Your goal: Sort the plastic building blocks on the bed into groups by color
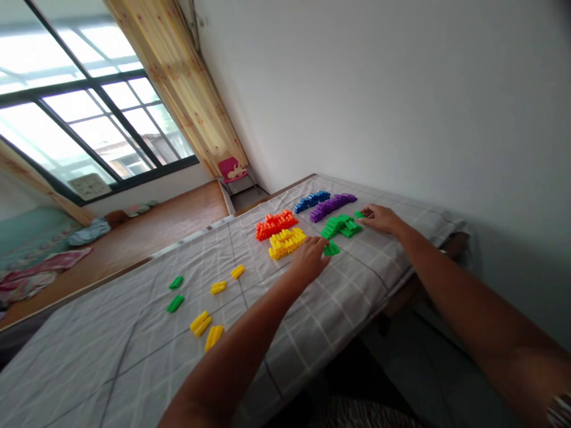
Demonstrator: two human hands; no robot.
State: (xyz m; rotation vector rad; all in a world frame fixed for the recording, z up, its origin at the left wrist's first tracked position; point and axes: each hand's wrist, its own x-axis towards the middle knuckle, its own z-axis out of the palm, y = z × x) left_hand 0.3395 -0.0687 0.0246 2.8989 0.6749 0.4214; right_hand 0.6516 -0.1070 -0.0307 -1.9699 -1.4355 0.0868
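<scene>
Green pieces lie in a pile on the grey checked sheet, between my two hands. My left hand is at the near side of the yellow pile, its fingers closed on green pieces. At the right end of the green pile, my right hand pinches a green piece. Behind are an orange pile, a blue pile and a purple pile. Several loose yellow pieces and two green clusters lie to the left.
The sheet-covered bed meets a white wall at the back. A pink chair with a soft toy stands beyond its far edge. Clothes lie on the wooden floor platform at the left, under the window.
</scene>
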